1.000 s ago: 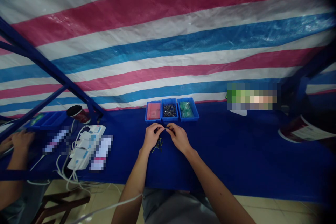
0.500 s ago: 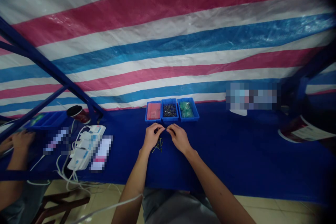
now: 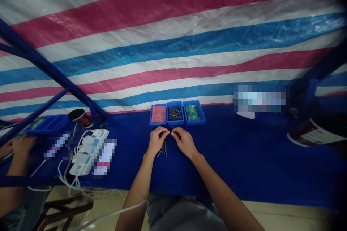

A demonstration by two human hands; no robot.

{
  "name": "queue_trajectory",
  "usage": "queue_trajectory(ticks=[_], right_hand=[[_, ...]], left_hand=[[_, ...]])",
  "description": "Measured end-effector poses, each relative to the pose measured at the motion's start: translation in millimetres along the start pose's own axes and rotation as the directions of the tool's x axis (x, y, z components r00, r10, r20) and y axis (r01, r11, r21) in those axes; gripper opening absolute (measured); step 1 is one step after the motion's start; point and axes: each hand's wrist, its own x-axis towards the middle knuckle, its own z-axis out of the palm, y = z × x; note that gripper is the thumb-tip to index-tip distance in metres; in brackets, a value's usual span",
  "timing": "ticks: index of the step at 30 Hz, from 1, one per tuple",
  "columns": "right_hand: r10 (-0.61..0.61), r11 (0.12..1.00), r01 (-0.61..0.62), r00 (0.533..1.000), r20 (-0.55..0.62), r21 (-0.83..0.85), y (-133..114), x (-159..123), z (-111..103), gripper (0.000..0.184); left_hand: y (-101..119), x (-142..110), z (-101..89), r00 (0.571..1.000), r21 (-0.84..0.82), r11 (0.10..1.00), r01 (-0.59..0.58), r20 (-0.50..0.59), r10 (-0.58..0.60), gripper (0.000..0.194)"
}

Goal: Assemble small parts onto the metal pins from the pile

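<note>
My left hand (image 3: 158,140) and my right hand (image 3: 184,141) meet fingertip to fingertip above the blue table. Both are closed in a pinch. A small, thin, screw-like piece (image 3: 170,132) spans the gap between them, too tiny to make out fully. Beneath and beside my left hand lies a loose pile of thin, dark and yellowish screw-like pieces (image 3: 163,149). Just beyond my fingers stand three blue bins in a row: one with flat pink bags (image 3: 158,114), one full of dark metal screws (image 3: 175,113), and one with green packets (image 3: 192,112).
Left on the blue table (image 3: 230,166) are a white power strip (image 3: 85,155) with cables, a blurred phone (image 3: 104,157) and a dark cup (image 3: 81,117). A co-worker's hands (image 3: 23,143) show at far left. A large tub (image 3: 311,133) stands right. Striped sheeting rises behind.
The fingertips of both hands have shifted very slightly around the small piece. The pile and the bins have stayed where they were.
</note>
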Motion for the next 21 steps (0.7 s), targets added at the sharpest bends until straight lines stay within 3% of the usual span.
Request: queue_trajectory(ticks=[8,21], right_hand=[[-0.022,1.000,0.022,1.000,0.000,0.012,0.2,0.6,0.7,0.013],[-0.007,0.996,0.009,1.000,0.022,-0.091,-1.7,-0.5,-0.6,0.028]], left_hand=[[-0.1,-0.4,0.3,1.000,0.007,1.000,-0.002,0.009,0.002,0.020],[4.0,0.0,-1.0,1.000,-0.001,1.000,-0.006,0.015,0.006,0.018]])
